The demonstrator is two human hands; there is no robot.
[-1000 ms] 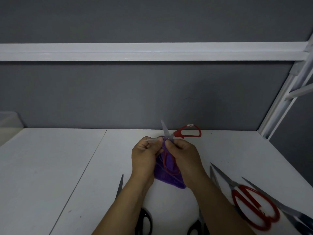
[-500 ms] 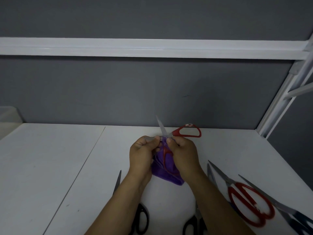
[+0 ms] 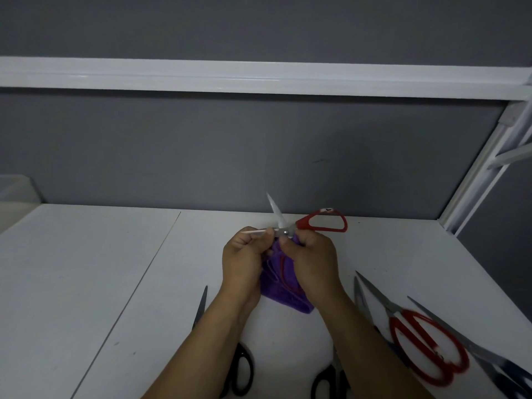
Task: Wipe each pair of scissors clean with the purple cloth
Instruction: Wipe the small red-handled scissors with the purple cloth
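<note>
Gripping opened red-handled scissors (image 3: 302,223) near the pivot with the right hand (image 3: 312,254), pinching one blade in the curled left hand (image 3: 244,254) against the purple cloth (image 3: 285,295) bunched between.

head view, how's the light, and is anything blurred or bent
In the head view the light is dim and flat; the raised blade of the held scissors is smeared pale, likely by motion; the red scissors near the right edge look soft; the white rail shows no clear bend.
</note>
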